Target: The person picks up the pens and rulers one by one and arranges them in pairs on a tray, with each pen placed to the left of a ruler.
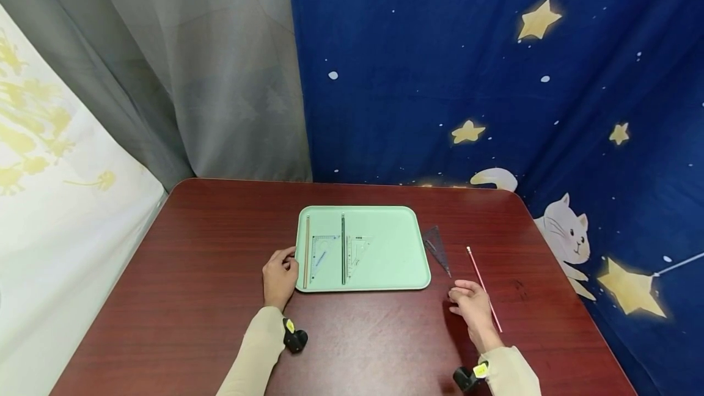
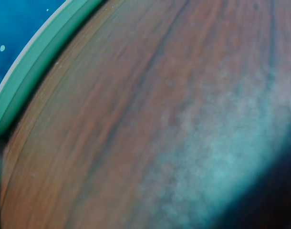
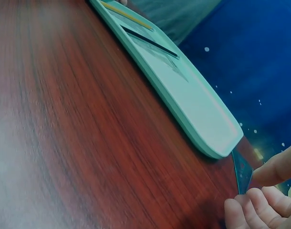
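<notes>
A mint green tray (image 1: 409, 264) lies in the middle of the dark red table (image 1: 192, 286). On it are a wooden pencil (image 1: 306, 249), a clear set square (image 1: 323, 256), a black pencil (image 1: 343, 248) and a second clear set square (image 1: 360, 248). My left hand (image 1: 279, 277) rests on the table against the tray's left rim (image 2: 26, 76), fingers loosely curled and holding nothing. A dark see-through set square (image 1: 436, 246) lies just right of the tray. My right hand (image 1: 469, 303) is at its near tip (image 3: 242, 174), with the relaxed fingertips (image 3: 253, 202) touching it. A red pencil (image 1: 484, 289) lies beside that hand.
Blue star-printed cloth (image 1: 495, 78) hangs behind and to the right of the table, grey curtain (image 1: 192, 66) to the back left. Bare wood (image 3: 64, 119) stretches in front of the tray.
</notes>
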The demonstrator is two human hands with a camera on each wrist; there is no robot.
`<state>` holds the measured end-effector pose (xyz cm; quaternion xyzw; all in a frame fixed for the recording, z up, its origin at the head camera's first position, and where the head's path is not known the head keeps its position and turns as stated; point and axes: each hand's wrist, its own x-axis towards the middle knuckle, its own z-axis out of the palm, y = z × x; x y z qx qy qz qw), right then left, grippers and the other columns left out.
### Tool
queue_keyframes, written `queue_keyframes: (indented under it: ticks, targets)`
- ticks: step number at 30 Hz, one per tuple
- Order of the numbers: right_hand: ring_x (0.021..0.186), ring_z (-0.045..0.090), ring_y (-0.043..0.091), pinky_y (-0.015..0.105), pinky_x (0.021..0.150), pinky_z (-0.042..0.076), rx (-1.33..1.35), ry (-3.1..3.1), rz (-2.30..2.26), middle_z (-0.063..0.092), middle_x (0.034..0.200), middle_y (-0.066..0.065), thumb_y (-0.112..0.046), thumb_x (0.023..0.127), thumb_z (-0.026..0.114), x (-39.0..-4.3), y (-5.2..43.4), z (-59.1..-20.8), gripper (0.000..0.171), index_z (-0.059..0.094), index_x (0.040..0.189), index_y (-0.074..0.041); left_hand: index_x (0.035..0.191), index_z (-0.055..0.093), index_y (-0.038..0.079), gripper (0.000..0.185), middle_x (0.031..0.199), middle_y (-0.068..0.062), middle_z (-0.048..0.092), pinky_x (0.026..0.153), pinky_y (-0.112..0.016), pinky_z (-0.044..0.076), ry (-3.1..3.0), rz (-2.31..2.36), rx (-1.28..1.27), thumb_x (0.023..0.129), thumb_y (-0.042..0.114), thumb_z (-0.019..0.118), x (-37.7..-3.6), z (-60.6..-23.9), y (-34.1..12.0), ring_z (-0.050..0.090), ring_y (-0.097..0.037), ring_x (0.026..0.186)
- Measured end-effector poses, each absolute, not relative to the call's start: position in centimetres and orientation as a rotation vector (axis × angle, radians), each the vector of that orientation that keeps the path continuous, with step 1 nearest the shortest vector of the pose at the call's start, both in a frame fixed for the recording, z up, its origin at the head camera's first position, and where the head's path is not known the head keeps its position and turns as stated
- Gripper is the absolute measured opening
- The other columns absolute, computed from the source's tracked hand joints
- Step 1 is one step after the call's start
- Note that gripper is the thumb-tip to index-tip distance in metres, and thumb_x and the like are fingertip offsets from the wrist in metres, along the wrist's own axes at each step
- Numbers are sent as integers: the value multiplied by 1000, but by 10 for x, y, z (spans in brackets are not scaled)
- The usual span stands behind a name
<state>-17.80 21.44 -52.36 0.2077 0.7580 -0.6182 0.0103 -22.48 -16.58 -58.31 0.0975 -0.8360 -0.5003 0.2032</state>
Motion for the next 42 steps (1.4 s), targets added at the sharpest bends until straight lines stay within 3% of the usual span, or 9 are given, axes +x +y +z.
queue_keyframes:
  ticks: [12,34,39,42]
  targets:
    - [64,56,-1,19,55,51,684,2470,-1817,62,77,-7,4,83,58,-173,229,-524,39,47,120,15,111,70,4,29,98,-10,67,73,-29,56,-2318,-1383,257,89,2,52,-225,-585,-166,66,-21,86]
    - [60,52,2,20,54,44,799,2650,-1600,56,73,-13,-3,80,61,-162,261,-519,40,54,117,10,113,69,5,29,101,-10,67,70,-25,55,-2330,-1409,268,90,4,52,-226,-584,-166,67,-22,85]
    - [62,49,-3,18,59,42,821,2719,-1519,61,78,-5,-4,79,64,-160,266,-518,39,56,115,9,114,69,5,29,103,-11,66,76,-34,56,-2348,-1433,278,91,3,51,-225,-582,-167,67,-23,89]
    - [65,49,-2,19,60,42,820,2725,-1477,63,84,2,-4,80,64,-158,268,-518,38,56,115,8,113,69,5,29,101,-11,67,75,-32,56,-2346,-1422,282,90,3,52,-225,-582,-167,67,-22,88]
